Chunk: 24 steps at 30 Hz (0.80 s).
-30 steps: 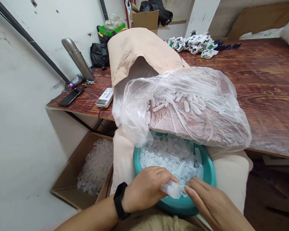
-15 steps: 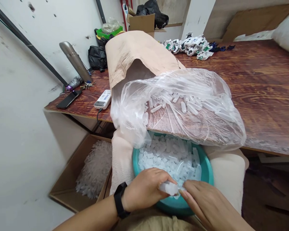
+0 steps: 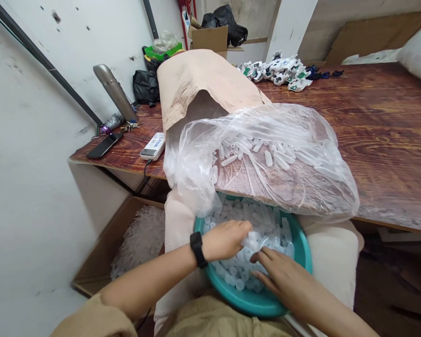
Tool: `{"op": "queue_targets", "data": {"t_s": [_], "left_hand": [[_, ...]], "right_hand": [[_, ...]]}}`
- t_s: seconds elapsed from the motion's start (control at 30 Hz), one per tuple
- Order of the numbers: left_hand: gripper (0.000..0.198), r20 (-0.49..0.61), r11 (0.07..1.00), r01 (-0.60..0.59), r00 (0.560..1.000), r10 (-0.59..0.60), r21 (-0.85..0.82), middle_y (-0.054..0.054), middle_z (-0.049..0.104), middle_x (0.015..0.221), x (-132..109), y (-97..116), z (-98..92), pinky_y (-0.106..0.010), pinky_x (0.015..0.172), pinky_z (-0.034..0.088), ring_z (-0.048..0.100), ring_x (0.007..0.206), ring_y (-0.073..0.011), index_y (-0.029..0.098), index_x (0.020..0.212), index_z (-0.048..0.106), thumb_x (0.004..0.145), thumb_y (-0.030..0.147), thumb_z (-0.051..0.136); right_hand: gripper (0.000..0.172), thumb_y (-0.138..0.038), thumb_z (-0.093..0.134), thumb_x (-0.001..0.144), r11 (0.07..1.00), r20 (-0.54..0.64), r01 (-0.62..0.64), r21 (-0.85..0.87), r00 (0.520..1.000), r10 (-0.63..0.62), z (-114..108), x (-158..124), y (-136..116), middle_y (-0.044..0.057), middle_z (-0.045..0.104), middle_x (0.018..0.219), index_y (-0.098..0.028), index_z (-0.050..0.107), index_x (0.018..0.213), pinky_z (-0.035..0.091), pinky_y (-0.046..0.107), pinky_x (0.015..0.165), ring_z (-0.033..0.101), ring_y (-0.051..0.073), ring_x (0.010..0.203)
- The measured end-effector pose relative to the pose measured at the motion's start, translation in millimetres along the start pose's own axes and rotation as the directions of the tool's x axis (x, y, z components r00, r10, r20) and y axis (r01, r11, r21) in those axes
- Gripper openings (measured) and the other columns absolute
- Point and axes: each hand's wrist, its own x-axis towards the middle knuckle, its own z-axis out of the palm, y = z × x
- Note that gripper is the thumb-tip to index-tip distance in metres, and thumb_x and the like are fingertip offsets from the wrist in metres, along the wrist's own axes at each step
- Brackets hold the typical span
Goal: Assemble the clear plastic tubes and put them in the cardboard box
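Observation:
My left hand (image 3: 228,239), a black band on its wrist, is closed around a translucent plastic tube (image 3: 253,241) above a teal basin (image 3: 254,304). Just to the right, my right hand (image 3: 279,271) reaches over the basin with thumb and fingers apart, close to the loose pieces. I cannot tell whether its fingertips touch the tube. Many small translucent plastic pieces (image 3: 231,276) fill the basin, with several longer clear tubes (image 3: 286,229) among them at the right side.
A clear plastic bag (image 3: 301,182) holding white tubes (image 3: 268,158) lies over the edge of the wooden table (image 3: 382,140). Behind it stands a large paper sack (image 3: 203,75). A cardboard box (image 3: 91,269) of pieces sits at lower left. A phone (image 3: 104,145) and power bank (image 3: 153,146) lie at left.
My left hand has moved forward and up over the basin with a tube. My right hand has shifted slightly left and up, its fingers now apart over the pieces.

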Motion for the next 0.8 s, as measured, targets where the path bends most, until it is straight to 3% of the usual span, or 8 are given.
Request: {"op": "queue_targets", "data": {"t_s": [0.1,0.27,0.47,0.63,0.7,0.73,0.8], "left_hand": [[0.02,-0.005,0.999,0.044,0.999,-0.044,0.022,-0.015,0.071,0.102,28,-10,3.6,-0.042,0.081,0.05,0.068,0.097,-0.035,0.015,0.105,0.057,0.085,0.017,0.062],[0.012,0.002,0.996,0.087,0.996,-0.087,0.014,-0.017,0.072,0.089,46,-18,10.0,-0.046,0.079,0.052,0.07,0.091,-0.039,0.016,0.085,0.062,0.078,0.019,0.071],[0.013,-0.113,0.975,0.141,0.98,-0.162,-0.169,-0.011,0.07,0.095,26,-15,-1.0,-0.037,0.083,0.051,0.068,0.091,-0.0288,0.018,0.085,0.064,0.076,0.023,0.072],[0.022,-0.216,0.883,0.163,0.935,-0.281,-0.44,-0.005,0.069,0.093,4,-6,-6.5,-0.029,0.073,0.05,0.066,0.083,-0.0196,0.017,0.098,0.064,0.087,0.036,0.062],[0.032,-0.2,0.791,0.155,0.922,-0.331,-0.591,-0.004,0.069,0.088,-3,-3,-5.6,-0.025,0.062,0.048,0.063,0.071,-0.0145,0.015,0.113,0.06,0.091,0.039,0.056],[0.038,-0.175,0.697,0.139,0.917,-0.359,-0.703,-0.003,0.069,0.087,-7,-1,-5.1,-0.023,0.056,0.045,0.06,0.064,-0.0121,0.015,0.118,0.057,0.09,0.041,0.057],[0.048,-0.109,0.409,0.075,0.906,-0.409,-0.91,-0.003,0.069,0.082,-14,3,-4.6,-0.021,0.047,0.038,0.054,0.053,-0.0089,0.014,0.118,0.055,0.083,0.046,0.066]], "right_hand": [[0.028,-0.005,0.066,0.083,0.998,-0.004,-0.012,-0.067,1.0,0.012,12,19,-3,0.015,0.068,0.11,-0.015,0.064,0.109,0.057,0.044,0.081,0.068,0.032,0.1],[0.04,0.008,0.056,0.074,0.996,-0.017,-0.011,-0.084,1.0,0.01,27,34,-9,0.015,0.072,0.099,-0.014,0.066,0.105,0.059,0.039,0.072,0.072,0.031,0.088],[0.032,0.004,0.048,0.079,1.0,-0.074,-0.005,0.016,0.997,0.007,31,28,3,0.013,0.069,0.102,-0.015,0.068,0.097,0.059,0.034,0.072,0.073,0.024,0.085],[0.038,-0.002,0.04,0.088,0.992,-0.181,0.013,0.124,0.983,0.01,24,23,13,0.016,0.062,0.121,-0.016,0.066,0.111,0.059,0.036,0.082,0.073,0.022,0.094],[0.032,-0.012,0.041,0.095,0.976,-0.262,0.026,0.217,0.965,0.033,18,20,14,0.013,0.064,0.118,-0.02,0.067,0.112,0.058,0.035,0.083,0.071,0.022,0.1],[0.028,-0.019,0.044,0.097,0.957,-0.305,0.032,0.287,0.95,0.06,15,18,14,0.011,0.067,0.113,-0.023,0.068,0.111,0.058,0.034,0.082,0.071,0.022,0.098],[0.023,-0.032,0.052,0.098,0.896,-0.382,0.043,0.442,0.913,0.144,12,14,11,0.008,0.071,0.104,-0.025,0.069,0.111,0.059,0.032,0.08,0.071,0.021,0.091]]}}
